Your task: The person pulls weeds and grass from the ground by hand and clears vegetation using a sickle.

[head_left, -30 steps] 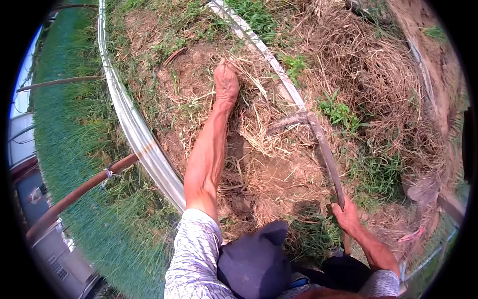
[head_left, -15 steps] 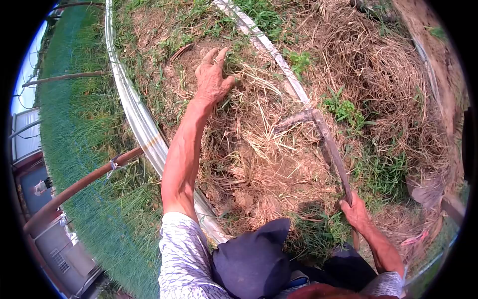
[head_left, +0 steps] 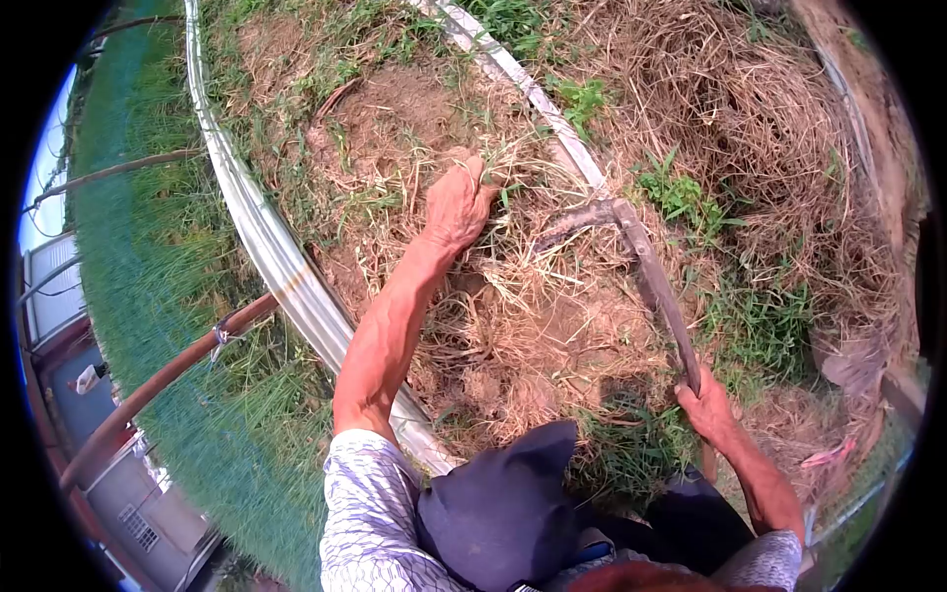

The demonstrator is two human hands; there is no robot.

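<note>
Your right hand is wrapped around the handle of the tool, while your left hand is down at the dry grass with its fingers bent; you cannot tell from this view whether it has closed on any stalks. Closest to you, at the bottom, is dark cloth, with the patterned sleeve of your left arm beside it. Ahead of your right hand, the handle slants forward and a little left, and the blade turns off its far end toward your left hand, near it but apart. Dry grass lies loose over bare soil around both. Right of the tool, you have green weeds and, behind them, a thick heap of straw. Just beyond the blade, a pale strip runs up and away to the left. Across on your left, a white tube curves along the bed, and a brown pole reaches it over tall grass. Farther off at the left edge stands a grey building.
</note>
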